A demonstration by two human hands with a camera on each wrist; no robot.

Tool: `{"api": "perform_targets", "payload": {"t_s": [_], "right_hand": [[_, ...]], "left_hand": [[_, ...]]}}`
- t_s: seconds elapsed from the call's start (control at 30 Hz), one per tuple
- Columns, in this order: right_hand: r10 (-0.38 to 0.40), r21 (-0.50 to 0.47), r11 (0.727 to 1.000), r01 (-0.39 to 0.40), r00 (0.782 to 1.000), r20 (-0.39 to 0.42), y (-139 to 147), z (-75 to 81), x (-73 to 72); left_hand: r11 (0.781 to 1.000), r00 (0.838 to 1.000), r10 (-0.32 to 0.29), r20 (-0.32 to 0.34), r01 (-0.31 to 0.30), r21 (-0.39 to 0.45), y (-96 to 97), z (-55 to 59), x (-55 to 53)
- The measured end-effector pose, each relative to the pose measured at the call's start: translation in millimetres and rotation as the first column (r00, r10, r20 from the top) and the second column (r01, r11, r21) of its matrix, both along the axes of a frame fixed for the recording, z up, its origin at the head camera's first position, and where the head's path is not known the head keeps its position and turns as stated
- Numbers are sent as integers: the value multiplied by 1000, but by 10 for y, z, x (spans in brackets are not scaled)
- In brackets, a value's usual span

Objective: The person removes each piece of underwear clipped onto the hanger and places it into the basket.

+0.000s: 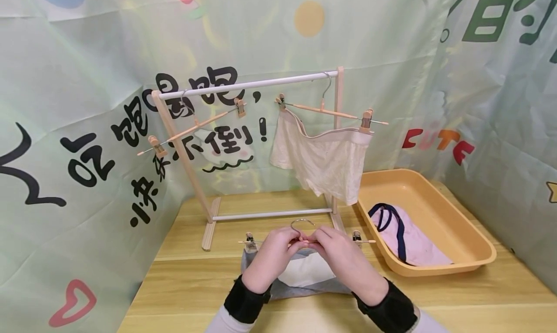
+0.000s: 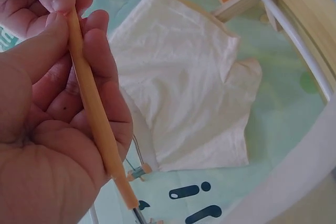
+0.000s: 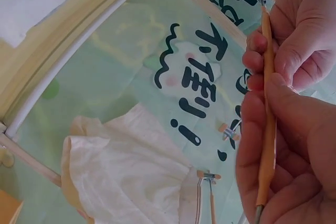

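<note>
Two-handed work now: well in from the left edge of the table [image 1: 174, 275], the left hand [image 1: 274, 251] pinches the hanger [image 2: 94, 103] over grey-and-white cloth [image 1: 304, 271], the right hand [image 1: 344, 255] pinching just beside; keeping it level should load both clips [image 1: 357, 236] evenly; toward the table's right edge, a yellow basin [image 1: 452, 226] holds navy-trimmed pink cloth [image 1: 419, 243]

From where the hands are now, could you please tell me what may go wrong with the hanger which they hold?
Two things, perhaps. If the left hand and right hand lift the held hanger toward the rail, it might knock the empty hanger or the white shorts there. Also, the grey-and-white cloth seems to hang from the end clips, so a jerk could pull it loose.
</note>
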State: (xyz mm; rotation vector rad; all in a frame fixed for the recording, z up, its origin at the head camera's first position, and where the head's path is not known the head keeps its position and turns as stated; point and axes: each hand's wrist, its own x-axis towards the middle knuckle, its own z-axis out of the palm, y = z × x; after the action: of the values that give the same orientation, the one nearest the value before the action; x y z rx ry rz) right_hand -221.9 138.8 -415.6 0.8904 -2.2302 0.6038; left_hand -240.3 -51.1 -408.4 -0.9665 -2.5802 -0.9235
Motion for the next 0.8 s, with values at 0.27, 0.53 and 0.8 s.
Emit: {"api": "perform_targets", "payload": {"t_s": [0.27, 0.53, 0.8], "right_hand": [[-12, -19, 1000, 11, 1000, -24, 33, 40, -4], [-8, -58, 998, 7, 1000, -8, 123, 162, 11], [-28, -101, 995, 14, 990, -138, 180, 226, 1]], "left_hand": [[996, 997, 68, -31, -66, 52, -112, 154, 86], [939, 954, 223, -203, -154, 306, -500, 382, 52], [895, 940, 296, -169, -211, 393, -671, 430, -55]]}}
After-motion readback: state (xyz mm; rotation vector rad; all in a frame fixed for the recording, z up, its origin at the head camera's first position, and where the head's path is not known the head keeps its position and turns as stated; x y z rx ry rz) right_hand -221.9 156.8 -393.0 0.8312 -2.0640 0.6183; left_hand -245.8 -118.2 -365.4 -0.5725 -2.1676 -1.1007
